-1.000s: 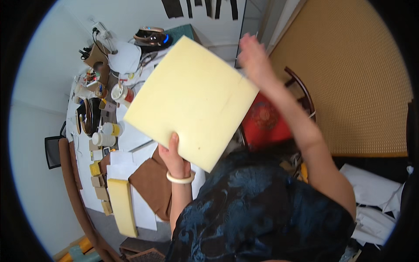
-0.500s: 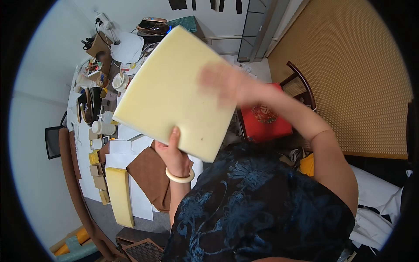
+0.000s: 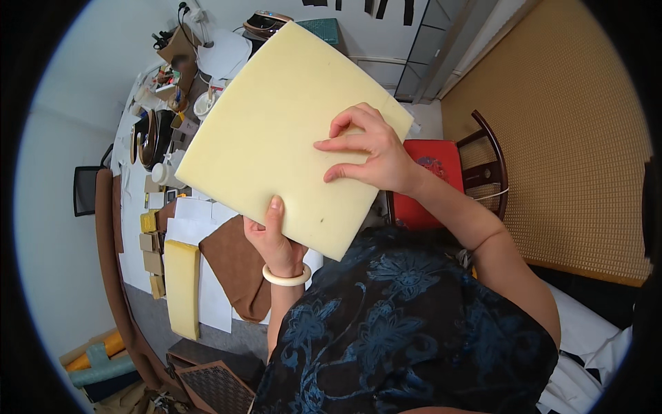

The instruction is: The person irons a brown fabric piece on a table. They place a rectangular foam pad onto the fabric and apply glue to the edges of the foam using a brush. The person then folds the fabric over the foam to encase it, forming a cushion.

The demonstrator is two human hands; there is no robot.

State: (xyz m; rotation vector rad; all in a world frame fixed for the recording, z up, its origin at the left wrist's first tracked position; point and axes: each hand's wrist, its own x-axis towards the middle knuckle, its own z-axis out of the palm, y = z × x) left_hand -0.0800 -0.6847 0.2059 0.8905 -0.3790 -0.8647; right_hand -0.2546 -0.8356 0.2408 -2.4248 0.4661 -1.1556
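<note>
A large, flat sheet of pale yellow foam (image 3: 269, 117) is held up in front of me, tilted, with a small dark mark near its lower corner. My left hand (image 3: 276, 241), a cream bangle on its wrist, grips the lower edge with the thumb on the face; its other fingers are mostly behind the sheet. Over the right part of the face is my right hand (image 3: 369, 148), its fingers curled apart and holding nothing. Whether its fingertips touch the foam I cannot tell.
Left on the table lie brown leather (image 3: 241, 269), a thick yellow foam strip (image 3: 183, 290), white paper (image 3: 189, 228) and small boxes (image 3: 153, 262). Behind stand a white bottle (image 3: 164, 174) and a black iron-like appliance (image 3: 157, 138). A red-seated chair (image 3: 431, 196) stands at the right.
My right hand, blurred by motion before, now shows sharply with its fingers apart, slightly to the right. The left hand keeps its grip on the foam sheet. The view has shifted slightly.
</note>
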